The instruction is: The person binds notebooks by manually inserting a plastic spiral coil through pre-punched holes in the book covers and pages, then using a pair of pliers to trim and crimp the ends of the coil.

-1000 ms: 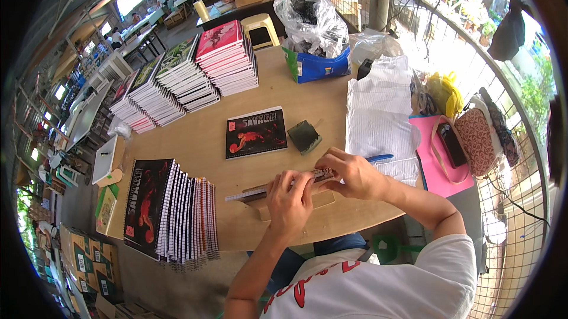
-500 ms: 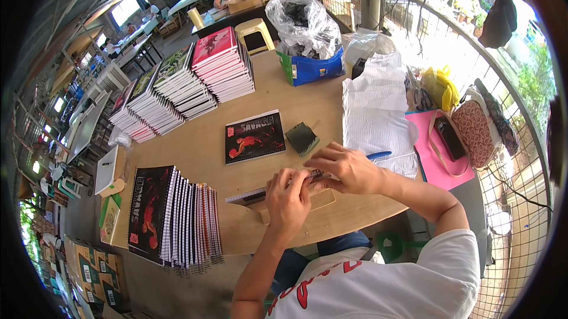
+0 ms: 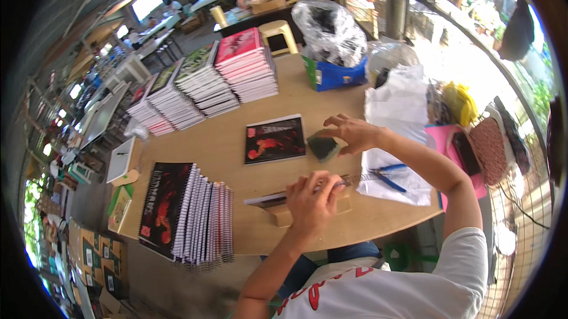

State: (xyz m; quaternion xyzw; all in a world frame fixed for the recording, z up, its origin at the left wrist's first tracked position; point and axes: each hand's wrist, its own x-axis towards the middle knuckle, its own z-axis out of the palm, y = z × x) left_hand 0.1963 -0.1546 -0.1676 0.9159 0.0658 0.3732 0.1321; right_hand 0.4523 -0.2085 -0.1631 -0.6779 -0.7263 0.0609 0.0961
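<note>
A spiral-bound notebook [image 3: 278, 199] lies flat near the desk's [image 3: 195, 141] front edge, resting on a small wooden block [image 3: 283, 215]; its wire spine runs rightward under the left hand [image 3: 312, 202]. Farther in, toward the desk's right edge, a small dark green pad [image 3: 323, 146] sits tilted, the right hand's [image 3: 353, 132] fingertips touching it.

Here's the person from above: a white short-sleeved T-shirt [image 3: 408, 283] fills the frame at six o'clock, with red lettering or a red graphic curving across the chest. The sleeve ends at the upper arm, at about four o'clock. Both forearms are bare, with no watch, ring or glove visible on the left hand [image 3: 310, 203] or the right hand [image 3: 355, 132]. Dark trousers peek out just below the table edge.
</note>
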